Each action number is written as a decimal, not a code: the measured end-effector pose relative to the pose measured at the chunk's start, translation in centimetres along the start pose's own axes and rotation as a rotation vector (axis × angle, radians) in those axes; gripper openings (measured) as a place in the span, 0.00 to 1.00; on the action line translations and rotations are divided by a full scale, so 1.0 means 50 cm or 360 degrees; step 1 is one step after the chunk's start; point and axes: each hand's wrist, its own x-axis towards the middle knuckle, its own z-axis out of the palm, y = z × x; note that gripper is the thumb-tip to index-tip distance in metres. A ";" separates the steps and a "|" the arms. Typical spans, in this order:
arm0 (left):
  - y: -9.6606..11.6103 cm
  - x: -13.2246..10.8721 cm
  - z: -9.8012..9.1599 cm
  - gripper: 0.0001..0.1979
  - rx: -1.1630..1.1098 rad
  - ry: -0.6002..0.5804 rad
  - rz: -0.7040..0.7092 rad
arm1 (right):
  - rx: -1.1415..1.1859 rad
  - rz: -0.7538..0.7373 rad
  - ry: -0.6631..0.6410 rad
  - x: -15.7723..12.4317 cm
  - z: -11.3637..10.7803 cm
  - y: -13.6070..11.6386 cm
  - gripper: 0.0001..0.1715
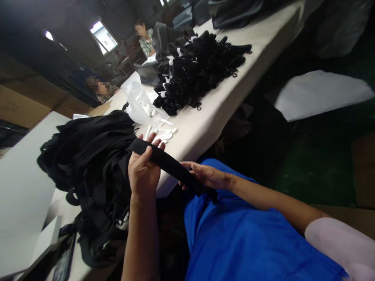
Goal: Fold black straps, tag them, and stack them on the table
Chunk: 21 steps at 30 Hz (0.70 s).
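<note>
A black padded strap (166, 162) runs from the heap of black bags (88, 156) down toward my lap. My left hand (143, 168) is closed round its upper end, thumb across the top and fingertips showing behind. My right hand (205, 175) grips the strap lower down, near its narrow end above my blue clothing (234, 234). Small white pieces (164, 132) lie on the table just beyond my left hand.
A long white table (222, 97) carries a pile of black straps with white labels (196, 66) and a clear plastic bag (140, 103). Two other people sit at the far end. A white sheet (316, 93) lies on the dark floor at right.
</note>
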 end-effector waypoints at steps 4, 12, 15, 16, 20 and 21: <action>0.002 -0.025 0.004 0.24 0.0096 -0.0015 0.0114 | -0.0453 -0.0264 0.0228 -0.026 0.027 0.025 0.46; 0.012 -0.115 -0.026 0.24 0.0329 0.0100 0.0240 | -0.1128 -0.0042 0.0162 -0.080 0.031 0.072 0.18; 0.011 -0.102 -0.030 0.23 0.0329 0.0037 0.0297 | -0.1211 0.0053 0.0031 -0.090 0.026 0.064 0.14; 0.013 -0.094 -0.030 0.23 0.0306 0.0020 0.0293 | -0.1128 0.0073 -0.0031 -0.091 0.028 0.057 0.15; 0.036 -0.080 -0.033 0.23 -0.0157 -0.0137 -0.0048 | -0.0762 0.0197 -0.0403 -0.081 0.048 0.022 0.26; 0.043 -0.085 -0.037 0.22 -0.0202 -0.0131 -0.0123 | -0.0755 0.0214 -0.0500 -0.073 0.055 0.017 0.27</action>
